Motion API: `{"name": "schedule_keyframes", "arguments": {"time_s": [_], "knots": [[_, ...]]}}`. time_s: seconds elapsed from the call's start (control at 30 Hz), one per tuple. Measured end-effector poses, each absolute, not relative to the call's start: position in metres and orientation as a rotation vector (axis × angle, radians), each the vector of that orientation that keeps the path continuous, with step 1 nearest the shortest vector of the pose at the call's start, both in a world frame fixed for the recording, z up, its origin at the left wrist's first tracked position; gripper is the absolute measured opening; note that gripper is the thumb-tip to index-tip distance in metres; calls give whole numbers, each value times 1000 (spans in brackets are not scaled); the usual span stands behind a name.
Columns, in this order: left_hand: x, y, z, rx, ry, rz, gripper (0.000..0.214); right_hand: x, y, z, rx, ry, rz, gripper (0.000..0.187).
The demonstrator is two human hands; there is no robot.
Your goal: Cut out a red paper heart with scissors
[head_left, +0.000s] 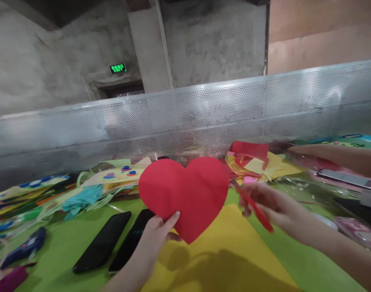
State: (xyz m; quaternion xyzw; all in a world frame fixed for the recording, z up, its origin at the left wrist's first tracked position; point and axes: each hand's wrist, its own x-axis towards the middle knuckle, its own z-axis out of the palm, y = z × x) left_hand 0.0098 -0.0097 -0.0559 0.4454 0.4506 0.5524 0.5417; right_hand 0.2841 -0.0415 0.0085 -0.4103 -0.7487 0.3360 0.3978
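While the left hand (156,235) pinches the red paper heart (185,194) by its lower tip, thumb in front & fingers behind, holding it upright over the middle of the worktop (64,251), the right hand (264,200) is closed round a thin red tool (258,211) just right of the heart. It's too blurred to say whether that's scissors or a pen. The heart's outline looks whole & clean on both lobes w/ no paper hanging off, so the cutting-out seems done, imo. Whether any trimming is left can't be read from here. Under the heart a yellow sheet (234,251) lies flat on the green top, running to the near edge. Two black phones (103,241) lie side by side just left of the left wrist, close to the sheet's left edge. Room: free space is above the yellow sheet & btwn the two hands. The left side is crowded w/ coloured paper scraps (82,198), & a blue tool (24,247) sits near the near-left corner. A perforated metal screen (203,113) closes the back edge, w/ a red-&-yellow scrap pile (255,162) against it. At back right another person's forearm (340,156) reaches across, so that side is tight.
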Motion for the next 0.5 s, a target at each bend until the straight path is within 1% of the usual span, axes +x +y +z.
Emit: {"name": "schedule_keyframes", "arguments": {"time_s": [0.07,0.13,0.23,0.33,0.5], "knots": [[10,-10,-58,1032,1073,1325,27,288,-37,14,-1116,-1620,715,38],[9,-10,-60,1025,1092,1343,20,293,-33,18,-1203,-1508,655,38],[9,-14,-60,1061,1181,1349,18,297,-31,17,-1227,-1563,754,39],[10,-20,-55,1135,1262,1327,24,298,-31,13,-1232,-1622,876,37],[10,-24,-52,1233,1324,1288,37,297,-31,12,-1215,-1658,925,34]]}}
